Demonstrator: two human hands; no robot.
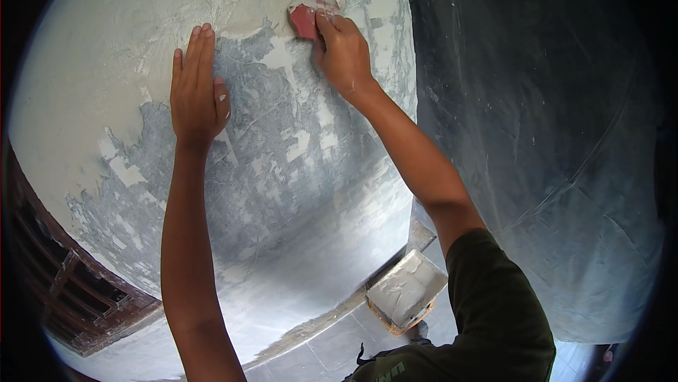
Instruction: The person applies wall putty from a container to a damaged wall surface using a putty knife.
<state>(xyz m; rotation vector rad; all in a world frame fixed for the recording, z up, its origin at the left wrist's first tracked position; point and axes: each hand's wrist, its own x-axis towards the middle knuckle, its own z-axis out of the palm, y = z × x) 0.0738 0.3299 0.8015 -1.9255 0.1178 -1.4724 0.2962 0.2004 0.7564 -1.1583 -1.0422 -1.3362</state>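
Note:
A wall (254,142) stands in front of me, with cream filler spread over its upper part and patchy bare grey lower down. My left hand (195,96) is open, its fingers stretched upward and lying against the wall at the lower edge of the cream area. Higher and to the right, my right hand (345,53) is closed around a red putty scraper (304,21). The scraper is held against the wall, with pale filler smeared over its upper part. My fingers hide part of it.
Below, near the wall's foot, is a rectangular tray (436,289) with pale filler (408,287) in it. A brown barred window frame (70,269) is at the lower left. A dark wall (537,120) stands to the right. Grey tiled floor (328,350) shows below.

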